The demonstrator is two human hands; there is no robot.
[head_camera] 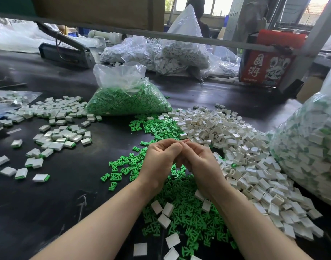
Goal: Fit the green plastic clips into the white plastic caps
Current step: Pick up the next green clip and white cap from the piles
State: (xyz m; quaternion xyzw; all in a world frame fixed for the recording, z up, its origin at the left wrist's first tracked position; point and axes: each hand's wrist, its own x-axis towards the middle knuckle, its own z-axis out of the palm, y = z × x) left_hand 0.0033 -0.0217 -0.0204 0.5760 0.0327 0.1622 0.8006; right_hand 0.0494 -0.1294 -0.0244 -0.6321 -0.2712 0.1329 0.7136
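Observation:
My left hand (pixel 159 160) and my right hand (pixel 200 162) meet at mid-table, backs toward me, fingers curled and fingertips pressed together. Whatever lies between the fingers is hidden. Under and in front of the hands spreads a heap of loose green clips (pixel 189 209), with a few white caps lying on it. A big pile of empty white caps (pixel 241 147) runs along the right side. To the left lie several caps with green clips fitted (pixel 61 136), scattered on the dark table (pixel 48 203).
An open clear bag of green clips (pixel 127 98) stands behind the hands. Bags of white parts (pixel 176 55) lie further back, next to a red box (pixel 264 68). A large bag of fitted pieces (pixel 311 147) bulges at the right edge. A person stands beyond the table.

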